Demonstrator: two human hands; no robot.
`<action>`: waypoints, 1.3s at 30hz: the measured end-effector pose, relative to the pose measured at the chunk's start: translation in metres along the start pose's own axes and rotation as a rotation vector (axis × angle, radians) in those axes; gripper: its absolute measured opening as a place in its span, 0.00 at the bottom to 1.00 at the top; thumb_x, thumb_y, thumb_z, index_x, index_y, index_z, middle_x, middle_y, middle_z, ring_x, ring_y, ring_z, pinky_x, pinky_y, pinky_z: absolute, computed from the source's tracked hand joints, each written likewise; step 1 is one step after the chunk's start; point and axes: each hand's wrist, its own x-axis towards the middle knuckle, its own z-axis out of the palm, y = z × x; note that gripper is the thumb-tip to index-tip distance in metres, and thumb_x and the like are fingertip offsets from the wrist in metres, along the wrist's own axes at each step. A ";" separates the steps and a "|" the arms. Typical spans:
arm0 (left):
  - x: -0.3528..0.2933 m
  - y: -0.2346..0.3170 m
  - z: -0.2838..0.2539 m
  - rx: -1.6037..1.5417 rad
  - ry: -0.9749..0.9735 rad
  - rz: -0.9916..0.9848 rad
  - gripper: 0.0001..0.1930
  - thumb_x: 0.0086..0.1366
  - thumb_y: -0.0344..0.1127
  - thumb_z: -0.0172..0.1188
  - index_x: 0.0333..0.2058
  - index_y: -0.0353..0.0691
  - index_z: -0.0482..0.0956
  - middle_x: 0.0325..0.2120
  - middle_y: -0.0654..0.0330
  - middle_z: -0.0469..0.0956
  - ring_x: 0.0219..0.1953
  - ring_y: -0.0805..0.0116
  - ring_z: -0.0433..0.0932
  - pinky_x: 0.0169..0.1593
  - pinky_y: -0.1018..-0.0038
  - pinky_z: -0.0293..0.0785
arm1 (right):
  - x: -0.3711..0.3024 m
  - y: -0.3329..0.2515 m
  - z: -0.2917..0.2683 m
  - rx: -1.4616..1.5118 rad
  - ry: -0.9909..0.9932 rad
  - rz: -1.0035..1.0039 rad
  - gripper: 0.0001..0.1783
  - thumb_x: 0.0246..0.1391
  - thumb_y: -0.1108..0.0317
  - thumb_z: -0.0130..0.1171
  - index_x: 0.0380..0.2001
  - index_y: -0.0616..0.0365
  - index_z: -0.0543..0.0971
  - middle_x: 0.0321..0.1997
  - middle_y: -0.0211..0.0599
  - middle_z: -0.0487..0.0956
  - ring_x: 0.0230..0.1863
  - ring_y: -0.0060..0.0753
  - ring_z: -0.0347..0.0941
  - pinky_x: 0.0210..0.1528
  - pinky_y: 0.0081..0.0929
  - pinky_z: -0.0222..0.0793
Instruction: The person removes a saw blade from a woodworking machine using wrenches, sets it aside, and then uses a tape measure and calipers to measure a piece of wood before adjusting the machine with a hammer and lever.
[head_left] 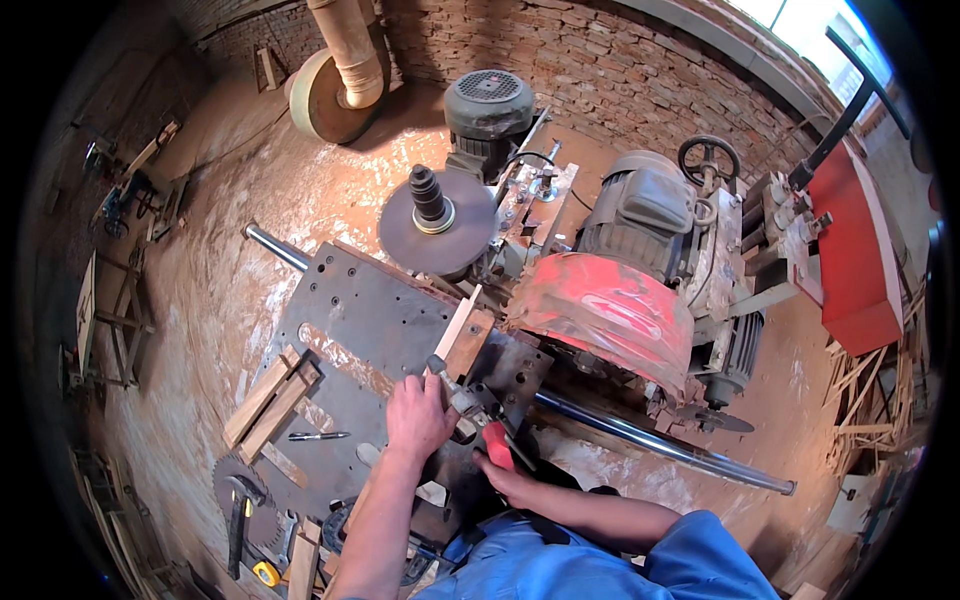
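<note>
My left hand [418, 418] is closed at the metal jaw end of what looks like a bar clamp [463, 400], beside a wooden strip and block on the steel table. Part of its grip is hidden under the fingers. Lower right, my right hand [508, 482] is closed at the clamp's red handle [497, 446], close to my body. A pale wooden strip [458, 326] points away from the clamp, against a wooden block [469, 345]. All of this lies on the dark steel machine table [340, 300], which has holes and slots.
Two short wooden pieces [272, 402] and a pen [319, 436] lie on the table's left. A hammer [238, 525], round saw blade [262, 500] and tape measure [266, 573] sit near left. Beyond stand a disc on a spindle [437, 222], a red blade guard [605, 312] and motors [640, 215].
</note>
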 end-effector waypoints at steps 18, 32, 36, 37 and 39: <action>0.045 -0.081 -0.011 -0.015 -0.066 -0.070 0.32 0.45 0.43 0.72 0.49 0.37 0.72 0.41 0.53 0.71 0.47 0.52 0.73 0.47 0.59 0.75 | 0.020 -0.072 0.064 -0.195 0.058 -0.104 0.44 0.53 0.27 0.51 0.43 0.63 0.82 0.41 0.43 0.81 0.45 0.34 0.74 0.49 0.36 0.68; 0.097 -0.172 -0.035 -0.014 -0.107 -0.080 0.44 0.48 0.42 0.70 0.65 0.44 0.61 0.43 0.51 0.70 0.47 0.50 0.73 0.47 0.59 0.75 | 0.075 -0.134 0.142 -0.079 0.034 -0.227 0.42 0.55 0.37 0.55 0.56 0.66 0.73 0.56 0.53 0.76 0.58 0.46 0.72 0.60 0.38 0.64; 0.105 -0.250 0.017 -0.340 -0.110 -0.181 0.41 0.51 0.40 0.67 0.64 0.43 0.60 0.44 0.50 0.70 0.48 0.48 0.73 0.49 0.59 0.75 | 0.063 -0.168 0.166 -0.076 -0.014 -0.224 0.41 0.55 0.38 0.55 0.57 0.65 0.73 0.56 0.53 0.75 0.58 0.46 0.71 0.61 0.37 0.63; 0.106 -0.262 0.024 -0.367 -0.080 -0.179 0.41 0.52 0.40 0.67 0.64 0.43 0.61 0.44 0.50 0.70 0.48 0.48 0.73 0.49 0.59 0.75 | 0.073 -0.166 0.172 -0.053 -0.015 -0.265 0.41 0.55 0.38 0.55 0.57 0.65 0.72 0.56 0.53 0.75 0.58 0.46 0.71 0.61 0.37 0.63; 0.117 -0.257 0.004 -0.177 0.082 -0.070 0.39 0.54 0.40 0.66 0.64 0.42 0.61 0.44 0.49 0.73 0.47 0.46 0.74 0.49 0.57 0.74 | 0.113 -0.147 0.179 -0.059 0.022 -0.286 0.39 0.56 0.40 0.56 0.58 0.65 0.72 0.57 0.52 0.75 0.58 0.45 0.71 0.61 0.37 0.63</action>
